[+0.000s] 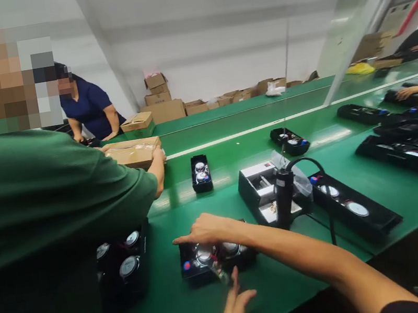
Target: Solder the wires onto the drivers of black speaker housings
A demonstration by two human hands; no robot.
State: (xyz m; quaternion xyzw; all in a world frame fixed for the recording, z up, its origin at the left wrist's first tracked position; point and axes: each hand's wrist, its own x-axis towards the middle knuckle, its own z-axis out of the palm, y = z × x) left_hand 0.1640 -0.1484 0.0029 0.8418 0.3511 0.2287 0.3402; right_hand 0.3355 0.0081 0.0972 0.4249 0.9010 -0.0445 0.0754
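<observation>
A black speaker housing lies on the green bench in front of me, with round silver speakers and a blue-and-red part inside. Over its far edge is my right hand, palm down, the index finger stretched to the left. Its other fingers are mostly hidden, and I cannot tell whether they touch the housing. At the near side is my left hand, thumb and fingers apart, nothing held. Just beyond its fingertips, a small circuit board with wires hangs over the housing's near edge, somewhat blurred.
To the right stand a parts box, a black electric screwdriver and a long speaker housing. At left, a co-worker in a green shirt holds a cardboard box near another housing. More housings lie beyond.
</observation>
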